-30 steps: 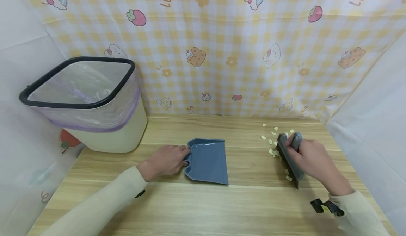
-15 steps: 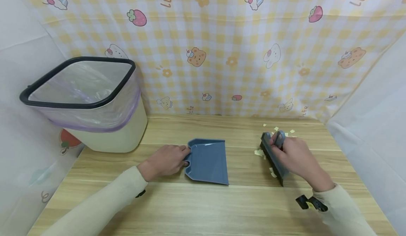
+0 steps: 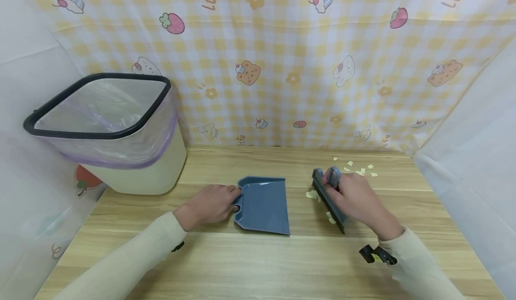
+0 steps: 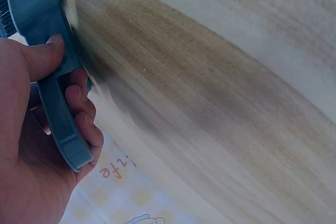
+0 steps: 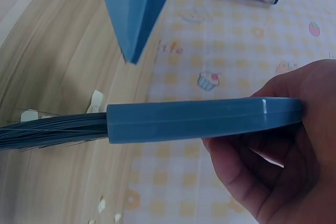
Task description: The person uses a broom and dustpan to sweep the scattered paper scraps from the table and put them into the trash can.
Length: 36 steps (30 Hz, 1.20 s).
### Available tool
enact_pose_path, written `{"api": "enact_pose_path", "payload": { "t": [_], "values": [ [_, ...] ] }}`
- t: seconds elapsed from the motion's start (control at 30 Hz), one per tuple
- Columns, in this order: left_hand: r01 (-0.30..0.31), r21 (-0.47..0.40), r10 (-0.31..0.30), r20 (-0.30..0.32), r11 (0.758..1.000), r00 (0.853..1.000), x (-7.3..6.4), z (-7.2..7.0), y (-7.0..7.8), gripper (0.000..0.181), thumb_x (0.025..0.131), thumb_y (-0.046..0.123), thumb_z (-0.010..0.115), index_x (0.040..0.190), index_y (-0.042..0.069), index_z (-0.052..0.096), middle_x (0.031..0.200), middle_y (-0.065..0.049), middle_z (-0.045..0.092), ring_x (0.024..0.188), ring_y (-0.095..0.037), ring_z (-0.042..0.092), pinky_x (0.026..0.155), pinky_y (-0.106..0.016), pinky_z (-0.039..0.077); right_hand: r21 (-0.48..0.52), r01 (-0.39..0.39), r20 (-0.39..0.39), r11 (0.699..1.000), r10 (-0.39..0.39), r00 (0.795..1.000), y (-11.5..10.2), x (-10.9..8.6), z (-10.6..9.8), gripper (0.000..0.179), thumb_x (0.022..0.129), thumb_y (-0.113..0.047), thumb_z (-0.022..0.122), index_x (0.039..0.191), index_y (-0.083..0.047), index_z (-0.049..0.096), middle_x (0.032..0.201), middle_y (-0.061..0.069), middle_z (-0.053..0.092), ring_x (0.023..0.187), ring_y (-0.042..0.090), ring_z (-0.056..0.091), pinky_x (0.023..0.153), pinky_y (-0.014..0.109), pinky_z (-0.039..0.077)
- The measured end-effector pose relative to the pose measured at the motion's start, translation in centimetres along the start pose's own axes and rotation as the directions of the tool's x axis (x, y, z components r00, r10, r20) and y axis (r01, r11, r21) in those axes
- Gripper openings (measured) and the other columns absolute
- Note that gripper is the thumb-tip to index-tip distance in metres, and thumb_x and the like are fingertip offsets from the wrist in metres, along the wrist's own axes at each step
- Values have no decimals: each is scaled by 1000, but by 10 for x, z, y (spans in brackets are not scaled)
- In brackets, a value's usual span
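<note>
A blue-grey dustpan (image 3: 264, 206) lies on the wooden table, its wide lip facing right. My left hand (image 3: 209, 205) grips its handle, thumb on top and fingers curled round it in the left wrist view. To the right, my right hand (image 3: 359, 199) holds a small blue-grey hand brush (image 5: 178, 121) by its handle. The brush stands on the table with its dark bristles (image 5: 52, 131) down, slanting across in the head view. Pale paper scraps (image 3: 311, 194) lie along the left side of the bristles. More small scraps (image 3: 360, 171) are scattered behind the brush.
A cream trash bin (image 3: 161, 174) with a black rim and a clear, purple-edged liner stands at the back left. A yellow checked cloth (image 3: 282, 67) hangs along the table's back edge, and white sheets (image 3: 475, 125) hang at both sides.
My right hand has swept the brush leftward towards the dustpan, and some scraps have moved left ahead of the bristles. My left hand and the dustpan have stayed in place.
</note>
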State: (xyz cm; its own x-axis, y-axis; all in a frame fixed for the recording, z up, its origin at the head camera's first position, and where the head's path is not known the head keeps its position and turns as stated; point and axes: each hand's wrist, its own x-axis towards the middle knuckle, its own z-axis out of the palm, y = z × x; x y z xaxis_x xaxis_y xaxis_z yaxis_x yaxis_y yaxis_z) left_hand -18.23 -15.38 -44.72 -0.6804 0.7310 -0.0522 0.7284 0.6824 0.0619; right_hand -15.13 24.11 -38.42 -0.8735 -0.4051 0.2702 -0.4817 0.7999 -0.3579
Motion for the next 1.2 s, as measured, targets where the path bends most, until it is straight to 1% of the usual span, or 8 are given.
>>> {"api": "enact_pose_path", "payload": {
  "t": [0.2,0.4,0.47,0.6,0.7,0.87,1.0,1.2],
  "values": [
    [0,0,0,-1,1000,1000,0,-1,0,28,109,24,70,125,1,68,104,-9,73,91,-25,74,81,-42,63,18,32,24,999,-33,999,-12,6,5,8,102,-9,69,108,-9,74,69,-7,64,55,7,48,52,32,43],
    [0,4,0,-7,1000,1000,-1,0,0,28,109,24,70,125,1,68,104,-9,73,91,-25,75,81,-42,63,43,52,73,998,-55,996,-21,6,8,7,104,-10,68,108,-13,73,63,-10,54,52,5,46,49,30,42],
    [2,5,-2,-7,1000,1000,-1,0,0,28,109,24,70,125,1,68,105,-9,73,91,-25,75,81,-43,63,39,58,72,998,-60,996,-22,6,8,6,103,-11,68,108,-13,72,61,-11,52,52,4,44,49,30,41],
    [1,3,-1,-5,1000,1000,0,1,0,27,109,24,71,125,1,68,104,-9,73,91,-26,74,80,-43,63,16,57,10,998,-57,998,-23,3,5,6,100,-6,67,101,-9,71,61,-10,52,52,3,43,49,29,42],
    [-4,1,4,-3,1000,1000,0,1,-1,27,109,24,70,124,2,68,103,-9,72,90,-25,74,80,-43,63,-28,31,-43,999,-32,999,-25,0,2,8,96,-2,65,93,-9,67,59,-11,46,49,2,39,46,27,39],
    [-5,11,5,-6,1000,1000,-1,1,-2,27,110,25,70,124,2,67,102,-8,72,89,-24,73,79,-42,63,-79,-27,-75,996,21,997,-27,-6,1,11,92,-3,66,87,-11,60,55,-11,36,47,5,35,44,27,35],
    [-4,12,5,-6,1000,1000,-1,0,-2,28,110,25,70,124,1,67,102,-8,72,89,-24,74,79,-42,63,-80,-58,-71,995,52,996,-29,-6,6,11,93,-4,67,88,-10,59,54,-11,35,46,7,36,43,27,35],
    [-8,11,8,-13,1000,1000,-1,2,-2,29,110,25,71,125,1,67,103,-9,72,89,-24,74,79,-42,63,-55,-69,-131,996,61,989,-27,2,19,11,93,-2,62,86,-9,58,55,-8,40,45,7,38,43,27,36]
  ]
}}
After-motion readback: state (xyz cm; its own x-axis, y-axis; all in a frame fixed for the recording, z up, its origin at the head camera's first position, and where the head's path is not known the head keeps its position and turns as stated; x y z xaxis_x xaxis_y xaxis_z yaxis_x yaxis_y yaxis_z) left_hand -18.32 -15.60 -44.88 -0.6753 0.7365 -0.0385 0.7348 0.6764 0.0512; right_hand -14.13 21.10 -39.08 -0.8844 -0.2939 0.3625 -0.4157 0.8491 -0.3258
